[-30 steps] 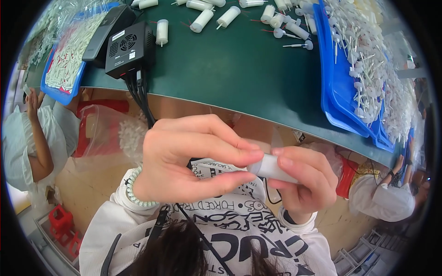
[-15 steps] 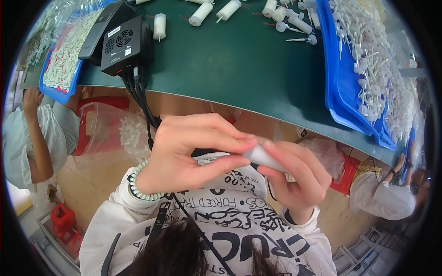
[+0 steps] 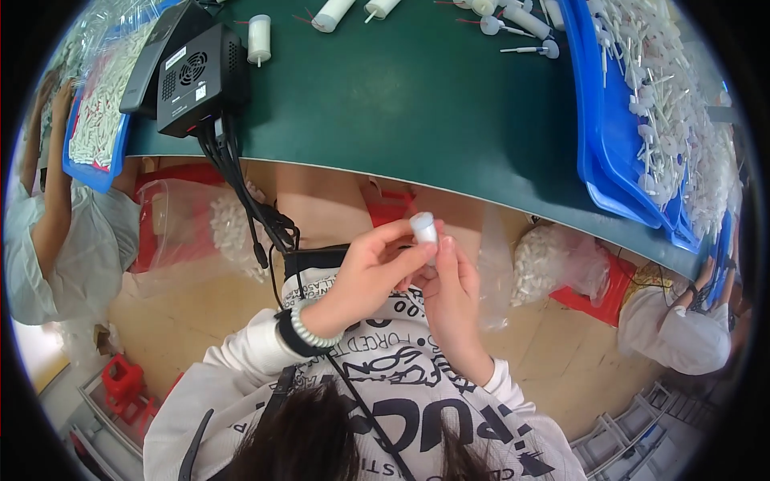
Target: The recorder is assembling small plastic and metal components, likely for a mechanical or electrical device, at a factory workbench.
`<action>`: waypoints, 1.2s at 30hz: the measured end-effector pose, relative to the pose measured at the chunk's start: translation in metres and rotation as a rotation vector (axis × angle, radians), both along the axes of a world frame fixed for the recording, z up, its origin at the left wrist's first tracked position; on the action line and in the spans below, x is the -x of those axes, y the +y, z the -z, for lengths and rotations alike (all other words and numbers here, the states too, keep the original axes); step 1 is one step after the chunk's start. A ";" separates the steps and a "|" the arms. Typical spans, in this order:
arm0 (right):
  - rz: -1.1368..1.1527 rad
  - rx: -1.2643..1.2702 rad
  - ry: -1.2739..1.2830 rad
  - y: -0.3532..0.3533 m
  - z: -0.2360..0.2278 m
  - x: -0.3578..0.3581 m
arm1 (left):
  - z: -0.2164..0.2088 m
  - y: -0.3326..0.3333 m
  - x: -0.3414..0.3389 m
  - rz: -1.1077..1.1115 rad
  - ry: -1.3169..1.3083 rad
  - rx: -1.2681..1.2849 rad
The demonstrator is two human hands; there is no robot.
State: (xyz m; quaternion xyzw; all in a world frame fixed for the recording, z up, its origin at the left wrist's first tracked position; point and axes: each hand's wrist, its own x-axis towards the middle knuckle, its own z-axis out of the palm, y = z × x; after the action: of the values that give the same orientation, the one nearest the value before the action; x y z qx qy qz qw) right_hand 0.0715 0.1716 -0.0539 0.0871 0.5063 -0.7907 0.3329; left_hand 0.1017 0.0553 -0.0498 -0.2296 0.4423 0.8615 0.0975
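Note:
Between my two hands, in front of the table edge, a small white plastic cylinder (image 3: 425, 229) stands nearly upright with its capped end upward. My left hand (image 3: 381, 260) is closed around it from the left, thumb across its side. Fingers of my right hand (image 3: 451, 282) press on it from the right, and its lower part is hidden by them. Similar white cylinders lie on the green table ahead, among them one upright-looking cylinder (image 3: 259, 39) with a thin stem and one tilted cylinder (image 3: 332, 14) with red wires.
The green table (image 3: 361, 104) carries a black fan-vented box (image 3: 202, 78) with cables hanging down. A blue tray (image 3: 597, 152) of white stemmed parts stands right, another blue tray (image 3: 120, 148) left. Plastic bags of white pieces (image 3: 541, 264) lie below. Co-workers sit at both sides.
Both hands have drawn closer together and lower toward my body. The cylinder has turned from lying sideways to nearly upright. The co-worker at left has raised both arms to the tray.

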 end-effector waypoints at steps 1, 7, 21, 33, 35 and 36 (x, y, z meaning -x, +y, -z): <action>0.013 0.003 -0.019 -0.002 0.001 0.002 | 0.003 0.000 0.003 0.000 -0.006 -0.001; -0.110 -0.046 0.045 -0.006 -0.002 0.009 | 0.003 -0.006 0.018 -0.003 0.024 -0.043; -0.123 -0.044 0.010 -0.014 -0.010 0.008 | -0.005 -0.016 0.023 0.052 -0.112 -0.084; -0.147 -0.185 0.073 -0.021 -0.017 0.014 | -0.005 -0.010 0.020 -0.056 -0.149 -0.032; -0.051 -0.047 0.012 -0.027 -0.017 0.011 | -0.006 -0.014 0.021 -0.042 -0.143 0.005; -0.148 -0.040 0.017 -0.023 -0.013 0.010 | -0.007 -0.016 0.022 -0.034 -0.139 0.047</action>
State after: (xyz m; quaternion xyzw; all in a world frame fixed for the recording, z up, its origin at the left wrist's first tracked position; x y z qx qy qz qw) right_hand 0.0613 0.1487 -0.0411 0.0493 0.5297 -0.7546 0.3842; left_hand 0.0799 0.0397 -0.0425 -0.2987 0.4506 0.8343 0.1080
